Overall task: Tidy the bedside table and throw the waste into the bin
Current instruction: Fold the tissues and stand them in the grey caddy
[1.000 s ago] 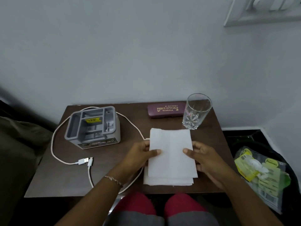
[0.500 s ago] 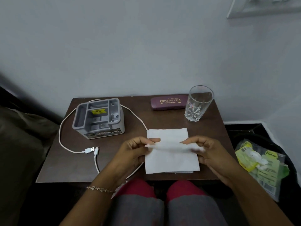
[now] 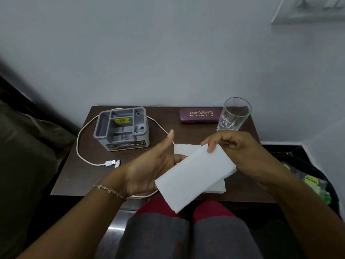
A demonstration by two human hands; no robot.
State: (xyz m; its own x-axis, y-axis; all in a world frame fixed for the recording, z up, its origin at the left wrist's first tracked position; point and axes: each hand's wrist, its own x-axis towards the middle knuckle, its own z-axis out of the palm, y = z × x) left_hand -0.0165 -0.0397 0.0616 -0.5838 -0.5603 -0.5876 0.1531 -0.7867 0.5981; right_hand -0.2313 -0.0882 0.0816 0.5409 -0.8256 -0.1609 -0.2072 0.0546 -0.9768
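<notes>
Pinching folded tissue (image 3: 194, 176) by its top edge, right hand (image 3: 242, 154), left hand (image 3: 147, 169) open-palmed against it (thumb raised)

Spectacle case (image 3: 198, 116) reads "PRINCE OPTICALS", perhaps "ROURKELA"; grey organiser (image 3: 122, 128) "OPEL"
</notes>
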